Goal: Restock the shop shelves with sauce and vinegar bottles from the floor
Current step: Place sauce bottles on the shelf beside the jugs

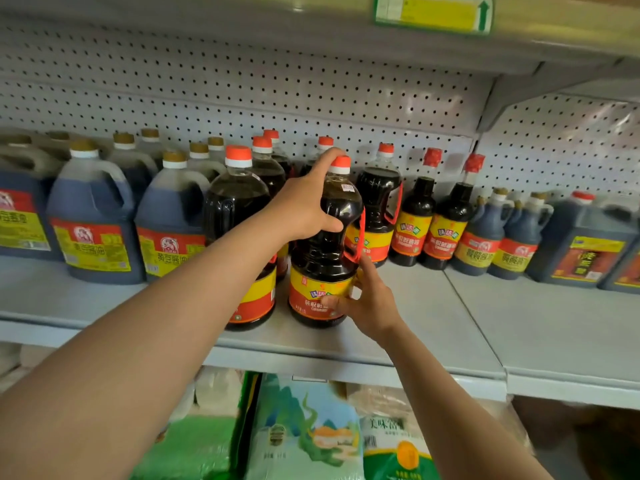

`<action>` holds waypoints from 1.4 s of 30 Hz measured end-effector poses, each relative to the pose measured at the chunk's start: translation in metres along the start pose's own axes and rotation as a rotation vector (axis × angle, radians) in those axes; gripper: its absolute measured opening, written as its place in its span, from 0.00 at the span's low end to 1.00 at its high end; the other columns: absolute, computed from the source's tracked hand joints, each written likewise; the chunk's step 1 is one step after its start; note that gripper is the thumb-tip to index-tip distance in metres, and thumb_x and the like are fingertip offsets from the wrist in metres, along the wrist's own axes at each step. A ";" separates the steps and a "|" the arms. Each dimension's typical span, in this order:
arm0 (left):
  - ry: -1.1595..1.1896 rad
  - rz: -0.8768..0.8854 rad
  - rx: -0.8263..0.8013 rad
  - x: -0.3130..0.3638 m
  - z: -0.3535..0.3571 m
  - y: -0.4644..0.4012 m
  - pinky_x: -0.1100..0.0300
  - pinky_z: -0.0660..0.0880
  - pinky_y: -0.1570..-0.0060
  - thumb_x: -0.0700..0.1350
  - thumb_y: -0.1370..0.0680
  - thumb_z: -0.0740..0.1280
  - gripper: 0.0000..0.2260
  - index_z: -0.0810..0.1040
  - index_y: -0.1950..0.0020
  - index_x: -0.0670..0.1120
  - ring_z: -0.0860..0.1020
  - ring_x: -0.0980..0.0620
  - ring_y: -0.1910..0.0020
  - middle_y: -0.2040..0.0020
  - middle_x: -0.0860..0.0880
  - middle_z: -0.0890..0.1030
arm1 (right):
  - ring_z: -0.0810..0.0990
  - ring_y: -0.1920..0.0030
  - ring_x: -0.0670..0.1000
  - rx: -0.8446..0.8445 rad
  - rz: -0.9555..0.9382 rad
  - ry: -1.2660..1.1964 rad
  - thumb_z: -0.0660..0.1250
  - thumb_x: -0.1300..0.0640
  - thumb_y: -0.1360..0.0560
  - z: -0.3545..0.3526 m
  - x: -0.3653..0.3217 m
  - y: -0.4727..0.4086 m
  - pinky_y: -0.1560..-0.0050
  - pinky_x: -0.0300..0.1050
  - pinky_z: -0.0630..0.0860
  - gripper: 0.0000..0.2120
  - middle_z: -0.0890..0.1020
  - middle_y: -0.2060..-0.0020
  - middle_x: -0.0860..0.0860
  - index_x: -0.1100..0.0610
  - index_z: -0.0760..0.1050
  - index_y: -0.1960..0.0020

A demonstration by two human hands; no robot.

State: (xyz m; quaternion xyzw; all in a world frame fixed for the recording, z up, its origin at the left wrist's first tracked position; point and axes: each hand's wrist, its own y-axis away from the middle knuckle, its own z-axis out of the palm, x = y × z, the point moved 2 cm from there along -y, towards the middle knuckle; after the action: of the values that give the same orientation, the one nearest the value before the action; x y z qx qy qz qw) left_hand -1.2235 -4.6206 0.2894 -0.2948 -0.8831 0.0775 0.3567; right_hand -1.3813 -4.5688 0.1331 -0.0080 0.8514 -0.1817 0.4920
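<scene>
A large dark sauce bottle [323, 251] with an orange cap, red side handle and red-and-yellow label stands upright near the front of the grey shelf [426, 327], between two hands; the left hand [304, 206] grips its shoulder and neck from the left, fingers curled over the top beside the cap, thumb across the front; the right hand [367, 303] holds the lower label, thumb on the front, fingers wrapped round the right side under the handle; just to its left, touching or nearly so, stands a matching bottle [239, 209], with more orange-capped ones behind; further left sit white-handled jugs [93, 220] of dark liquid with yellow-and-red labels; to the right are another handled bottle [379, 202], two slim bottles [414, 216] with red foil tops, small handled jugs [479, 237] and a squarer jug [581, 240]; a perforated white back panel [242, 84] rises behind; below the shelf lie green and white printed bags [304, 427]
</scene>
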 end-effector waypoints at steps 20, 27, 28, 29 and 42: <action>-0.026 -0.106 0.196 0.001 0.013 0.022 0.38 0.66 0.29 0.45 0.29 0.78 0.52 0.43 0.19 0.61 0.63 0.37 0.24 0.23 0.39 0.63 | 0.72 0.30 0.58 0.028 0.146 0.455 0.79 0.46 0.30 -0.042 -0.034 0.028 0.35 0.50 0.70 0.44 0.74 0.29 0.55 0.54 0.60 0.23; -0.025 -0.114 0.135 0.002 0.060 0.138 0.58 0.64 0.42 0.44 0.32 0.80 0.33 0.70 0.30 0.55 0.69 0.42 0.35 0.36 0.42 0.68 | 0.68 0.31 0.60 0.008 0.234 0.657 0.79 0.42 0.32 -0.081 -0.030 0.135 0.34 0.53 0.70 0.42 0.73 0.32 0.56 0.47 0.64 0.25; -0.032 -0.134 0.093 -0.002 0.071 0.155 0.58 0.64 0.42 0.45 0.32 0.80 0.33 0.71 0.31 0.54 0.68 0.42 0.35 0.35 0.43 0.68 | 0.67 0.31 0.60 -0.001 0.239 0.675 0.79 0.43 0.32 -0.083 -0.029 0.151 0.34 0.53 0.69 0.41 0.73 0.31 0.56 0.47 0.64 0.25; -0.038 -0.156 0.043 -0.005 0.082 0.171 0.57 0.65 0.41 0.46 0.31 0.80 0.32 0.70 0.31 0.55 0.67 0.42 0.34 0.34 0.43 0.67 | 0.67 0.30 0.60 -0.012 0.244 0.691 0.79 0.43 0.32 -0.084 -0.027 0.167 0.34 0.53 0.69 0.41 0.73 0.31 0.56 0.47 0.64 0.25; -0.131 -0.137 -0.391 -0.022 0.184 0.305 0.49 0.69 0.34 0.50 0.30 0.79 0.37 0.65 0.25 0.57 0.66 0.38 0.31 0.29 0.41 0.64 | 0.61 0.25 0.58 -0.054 0.498 0.826 0.77 0.37 0.33 -0.068 0.005 0.344 0.28 0.55 0.64 0.41 0.67 0.25 0.51 0.44 0.65 0.25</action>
State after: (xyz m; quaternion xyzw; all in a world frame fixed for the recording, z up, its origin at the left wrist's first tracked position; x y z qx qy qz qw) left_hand -1.1938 -4.3713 0.0356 -0.2920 -0.9206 -0.1006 0.2388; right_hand -1.3838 -4.2284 0.0504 0.2563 0.9559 -0.0243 0.1410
